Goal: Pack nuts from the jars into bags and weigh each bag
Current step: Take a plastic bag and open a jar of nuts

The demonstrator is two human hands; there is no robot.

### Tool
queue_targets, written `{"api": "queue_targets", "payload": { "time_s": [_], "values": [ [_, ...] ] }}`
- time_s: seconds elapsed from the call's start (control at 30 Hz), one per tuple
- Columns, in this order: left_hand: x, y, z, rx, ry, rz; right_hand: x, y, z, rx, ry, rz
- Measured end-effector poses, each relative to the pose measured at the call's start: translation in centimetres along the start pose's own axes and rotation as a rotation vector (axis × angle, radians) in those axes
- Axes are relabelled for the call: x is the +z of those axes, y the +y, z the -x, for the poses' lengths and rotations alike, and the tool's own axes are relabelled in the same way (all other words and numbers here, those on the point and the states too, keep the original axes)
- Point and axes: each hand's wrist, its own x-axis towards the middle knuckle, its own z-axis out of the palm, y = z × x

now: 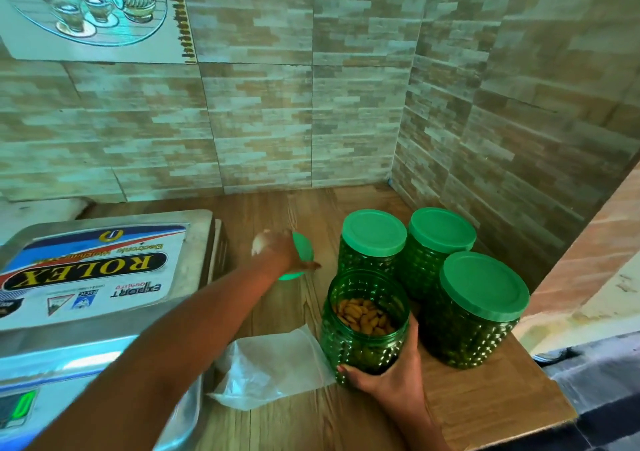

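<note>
An open green jar (363, 319) with almonds inside stands on the wooden counter. My right hand (391, 371) grips its lower side. My left hand (280, 253) reaches across the counter and holds the jar's green lid (304, 246), with the lid low over or on the wood behind the jar. Three closed green jars, one at the back left (372, 239), one at the back right (440, 236) and one at the front right (481, 308), stand next to the open jar. Clear plastic bags (273, 364) lie flat in front of the open jar, by the scale.
A steel electronic scale (97, 277) with a green display (20, 407) fills the left side. Tiled walls close off the back and right. The counter's right edge (540, 381) drops off beside the jars.
</note>
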Motion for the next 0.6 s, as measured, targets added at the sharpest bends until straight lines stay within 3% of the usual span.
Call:
{"api": "queue_targets", "payload": {
  "time_s": [0.17, 0.43, 0.53, 0.6],
  "values": [
    [2.6, 0.9, -1.1, -0.043, -0.067, -0.030, 0.1, -0.2, -0.1, -0.007, 0.008, 0.013],
    [2.5, 0.5, -0.8, -0.020, -0.042, -0.035, 0.1, -0.4, -0.1, 0.006, -0.026, 0.025],
    [1.1, 0.6, 0.4, 0.074, 0.055, -0.130, 0.0, -0.6, 0.0, 0.030, -0.029, 0.010],
    [0.2, 0.8, 1.7, 0.225, 0.031, -0.141, 0.0, -0.8, 0.2, 0.017, -0.035, 0.036]
  ]
}}
